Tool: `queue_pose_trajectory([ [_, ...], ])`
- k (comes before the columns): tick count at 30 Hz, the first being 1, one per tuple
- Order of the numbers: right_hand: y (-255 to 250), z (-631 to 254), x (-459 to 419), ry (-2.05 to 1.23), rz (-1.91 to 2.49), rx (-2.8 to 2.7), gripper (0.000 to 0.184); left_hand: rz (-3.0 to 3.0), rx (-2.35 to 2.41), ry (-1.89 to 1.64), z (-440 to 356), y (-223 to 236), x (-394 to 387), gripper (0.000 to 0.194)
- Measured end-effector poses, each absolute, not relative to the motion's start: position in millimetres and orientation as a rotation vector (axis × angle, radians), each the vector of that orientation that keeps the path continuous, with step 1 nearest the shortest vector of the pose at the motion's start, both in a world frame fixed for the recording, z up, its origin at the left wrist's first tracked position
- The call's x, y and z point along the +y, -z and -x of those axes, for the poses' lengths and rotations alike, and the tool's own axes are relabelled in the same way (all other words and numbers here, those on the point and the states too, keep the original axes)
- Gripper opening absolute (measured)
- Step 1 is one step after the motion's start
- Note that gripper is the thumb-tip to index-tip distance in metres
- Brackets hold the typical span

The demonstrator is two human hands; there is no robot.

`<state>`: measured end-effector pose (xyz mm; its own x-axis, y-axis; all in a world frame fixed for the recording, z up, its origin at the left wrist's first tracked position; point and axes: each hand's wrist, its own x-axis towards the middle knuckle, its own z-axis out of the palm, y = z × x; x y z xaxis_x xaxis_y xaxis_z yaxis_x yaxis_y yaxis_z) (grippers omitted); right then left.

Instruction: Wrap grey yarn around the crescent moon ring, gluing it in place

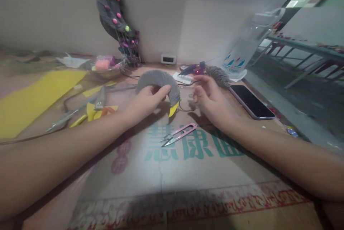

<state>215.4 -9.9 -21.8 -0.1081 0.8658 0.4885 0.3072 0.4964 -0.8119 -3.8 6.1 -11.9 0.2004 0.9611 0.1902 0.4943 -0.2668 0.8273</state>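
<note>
My left hand [153,97] grips a crescent [158,77] wrapped in grey yarn, thumb across its inner edge. The crescent's lower tip [173,109] is bare and yellow. A thin strand of yarn [186,110] loops from near that tip toward my right hand [208,97], whose fingers are curled around it; the exact grip is partly hidden. Below both hands, pink-handled thread snips [179,134] lie on printed cardboard [166,176]. Behind my right hand rests a bundle of grey yarn [219,76].
A finished-looking grey crescent with pompoms [113,15] leans on the wall. At left are a yellow sheet [34,101], scissors [64,119] and yellow scraps [91,111]. Glue gun [193,68], small digital clock [168,58], phone [251,101] and clear plastic cup [238,52] stand at the back and right.
</note>
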Motion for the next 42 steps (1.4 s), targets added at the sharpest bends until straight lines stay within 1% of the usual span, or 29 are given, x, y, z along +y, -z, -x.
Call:
queue_pose_trajectory([
  [2, 17, -221, -14, -0.405, 0.983, -1.782, 0.033, -1.849, 1.404, -0.958, 4, 11, 5, 0.05],
  [4, 11, -225, -21, -0.33, 0.878, -2.178, 0.024, -1.852, 1.426, -0.952, 4, 9, 4, 0.049],
  [6, 6, -225, -31, -0.28, 0.628, -2.577, 0.027, -1.866, 1.435, -0.938, 3, 8, 3, 0.048],
  [8, 5, -222, -40, -0.125, 0.484, -2.781, 0.032, -1.861, 1.452, -0.928, 2, 6, 1, 0.048],
  [11, 7, -216, -49, 0.126, 0.438, -2.881, 0.031, -1.853, 1.448, -0.92, 1, 4, -1, 0.047],
  [13, 11, -214, -51, 0.23, 0.399, -2.886, 0.03, -1.857, 1.439, -0.914, 1, 4, -1, 0.046],
  [16, 16, -215, -50, 0.204, 0.423, -2.783, 0.03, -1.86, 1.423, -0.91, 1, 5, -1, 0.048],
  [19, 16, -220, -47, 0.128, 0.643, -2.558, 0.036, -1.87, 1.407, -0.903, 2, 6, 0, 0.05],
  [22, 12, -226, -42, 0.175, 0.815, -2.426, 0.037, -1.893, 1.393, -0.906, 2, 5, -1, 0.049],
  [26, 10, -228, -34, 0.194, 0.912, -2.447, 0.038, -1.91, 1.404, -0.916, 2, 5, -3, 0.049],
  [31, 6, -221, -31, 0.233, 1.046, -2.482, 0.026, -1.949, 1.402, -0.92, 1, 5, -4, 0.049],
  [35, 1, -217, -33, 0.24, 1.138, -2.547, 0.021, -1.95, 1.407, -0.906, 0, 4, -5, 0.049],
  [42, 1, -215, -35, 0.295, 1.194, -2.562, 0.023, -1.923, 1.447, -0.869, -1, 1, -8, 0.048],
])
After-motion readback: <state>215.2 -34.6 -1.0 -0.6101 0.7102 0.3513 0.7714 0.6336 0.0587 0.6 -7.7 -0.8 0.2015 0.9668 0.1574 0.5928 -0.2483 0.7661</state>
